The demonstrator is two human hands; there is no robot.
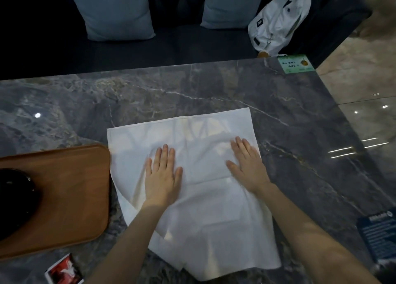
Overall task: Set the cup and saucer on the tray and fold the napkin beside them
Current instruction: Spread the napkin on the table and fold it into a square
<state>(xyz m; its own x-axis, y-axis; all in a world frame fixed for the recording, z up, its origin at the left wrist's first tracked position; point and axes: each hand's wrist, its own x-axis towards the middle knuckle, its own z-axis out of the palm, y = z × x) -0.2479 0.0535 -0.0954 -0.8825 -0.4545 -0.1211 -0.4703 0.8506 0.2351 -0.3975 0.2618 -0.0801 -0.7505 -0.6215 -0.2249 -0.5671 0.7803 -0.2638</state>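
Tray: your wooden tray (70, 198) sits at the far left, a glossy black item (15, 200) on it, cut off by the frame.
Red card: a red and white card (64, 272) lies below the tray; its print is unreadable.
Napkin: the white napkin (205, 215) lies spread on the marble table (300, 116), just beside the tray.
Left hand: your left hand (162, 176) presses flat on the napkin, fingers straight, gripping nothing.
Right hand: your right hand (248, 161) lies flat likewise.
Labels: a green sticker (296, 64) and a blue card (379, 234) carry writing too blurred to read.

Dark rounded object (15, 200) on tray cut off left.
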